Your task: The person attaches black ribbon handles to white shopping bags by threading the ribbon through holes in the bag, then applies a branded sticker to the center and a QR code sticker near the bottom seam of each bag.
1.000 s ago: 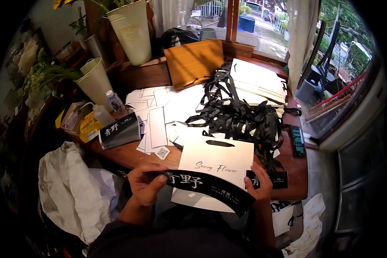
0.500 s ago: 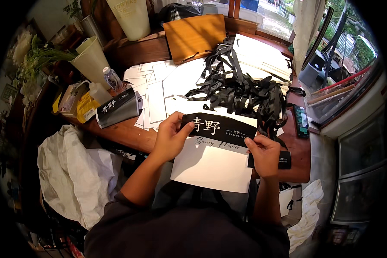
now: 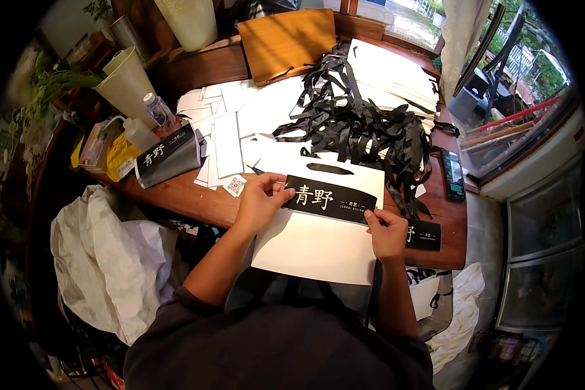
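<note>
A black strip label (image 3: pixel 331 203) with white lettering is stretched between my two hands across the upper part of a white paper bag (image 3: pixel 312 250). Its left end is pinched between the thumb and fingers of my left hand (image 3: pixel 260 203). My right hand (image 3: pixel 388 235) pinches the lower right corner. Above the strip shows the bag's dark oval handle slot (image 3: pixel 330 168). The bag extends over the table's front edge toward my lap. Partly behind my right hand lies another black label (image 3: pixel 426 235). Whether the held strip touches the bag all along, I cannot tell.
Black ribbons (image 3: pixel 351 117) lie tangled beyond the bag, beside a stack of white bags (image 3: pixel 393 71). White cards (image 3: pixel 227 143) spread leftward, near a black label stack (image 3: pixel 169 156) and a squeeze bottle (image 3: pixel 140 133). A phone (image 3: pixel 453 175) lies near the table's right edge.
The strip has come down and lies straighter, now covering the script on the bag and exposing the handle slot. My right hand has shifted slightly left, uncovering more of the other label.
</note>
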Available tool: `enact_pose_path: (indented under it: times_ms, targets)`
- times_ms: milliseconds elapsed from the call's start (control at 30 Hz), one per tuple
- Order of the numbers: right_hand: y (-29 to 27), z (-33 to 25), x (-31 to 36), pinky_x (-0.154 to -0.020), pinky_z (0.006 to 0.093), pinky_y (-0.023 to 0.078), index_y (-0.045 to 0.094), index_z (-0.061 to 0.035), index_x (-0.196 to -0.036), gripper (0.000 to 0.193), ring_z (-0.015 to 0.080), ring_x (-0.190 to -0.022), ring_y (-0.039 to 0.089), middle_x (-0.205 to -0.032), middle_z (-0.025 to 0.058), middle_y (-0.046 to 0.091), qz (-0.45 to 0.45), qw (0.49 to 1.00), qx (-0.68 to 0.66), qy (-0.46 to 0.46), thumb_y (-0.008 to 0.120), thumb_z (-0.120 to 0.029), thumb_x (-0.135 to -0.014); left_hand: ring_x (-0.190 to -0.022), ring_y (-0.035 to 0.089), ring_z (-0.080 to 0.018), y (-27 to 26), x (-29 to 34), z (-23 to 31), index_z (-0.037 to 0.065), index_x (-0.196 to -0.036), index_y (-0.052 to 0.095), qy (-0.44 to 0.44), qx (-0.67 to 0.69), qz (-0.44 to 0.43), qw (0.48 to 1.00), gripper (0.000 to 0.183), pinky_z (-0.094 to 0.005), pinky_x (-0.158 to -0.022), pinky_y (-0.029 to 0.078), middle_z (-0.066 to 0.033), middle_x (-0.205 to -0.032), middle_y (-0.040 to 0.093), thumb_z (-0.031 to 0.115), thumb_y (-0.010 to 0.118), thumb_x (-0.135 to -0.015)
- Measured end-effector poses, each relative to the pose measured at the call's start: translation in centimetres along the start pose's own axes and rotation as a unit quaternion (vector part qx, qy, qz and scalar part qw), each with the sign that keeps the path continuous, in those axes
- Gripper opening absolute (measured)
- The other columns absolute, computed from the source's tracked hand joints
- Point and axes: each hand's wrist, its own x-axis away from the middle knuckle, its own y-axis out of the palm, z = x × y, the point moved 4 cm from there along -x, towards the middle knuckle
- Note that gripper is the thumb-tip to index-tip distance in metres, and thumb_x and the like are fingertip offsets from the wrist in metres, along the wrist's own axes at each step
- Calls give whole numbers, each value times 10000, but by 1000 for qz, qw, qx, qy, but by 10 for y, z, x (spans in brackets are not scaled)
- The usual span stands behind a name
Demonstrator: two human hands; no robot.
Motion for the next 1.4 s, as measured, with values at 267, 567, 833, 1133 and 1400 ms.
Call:
enact_pose_path:
  times_ms: [267,567,833,1133,1400]
  targets:
    - [2,-13,3,-596,269,468,755,59,-980,203,86,-625,593,-729,75,709,62,994,87,-27,816,-122,-910,-763,645,-66,-6,9,6,-44,-1006,738,-7,-96,64,993,159,-224,-693,536,-16,-857,724,20,826,-890]
    - [4,-38,3,-947,416,442,659,-25,-828,156,323,-1043,568,-1048,103,652,75,956,244,-144,785,-101,-879,-715,605,-65,-2,9,-4,-30,-1069,669,19,-103,86,991,253,-236,-643,494,-12,-794,695,17,832,-882]
    - [5,-27,0,-1022,449,360,686,-56,-790,179,290,-1153,530,-1152,61,636,44,948,295,-112,814,-152,-870,-708,606,-59,-7,2,-1,-22,-1057,653,-17,-145,63,987,283,-222,-653,503,-5,-794,686,21,854,-862]
    - [6,-23,-3,-1012,446,360,694,-51,-798,165,294,-1139,539,-1147,67,632,38,947,299,-114,803,-144,-879,-691,610,-67,-8,0,-2,-23,-1046,668,-17,-172,64,983,291,-243,-623,514,-20,-775,699,52,870,-849]
    - [7,-21,-8,-1010,437,354,702,-53,-787,165,292,-1121,548,-1137,68,635,33,947,302,-107,812,-143,-870,-688,615,-70,-6,2,6,-18,-1046,668,-28,-184,64,980,288,-246,-615,507,-28,-779,711,51,864,-846]
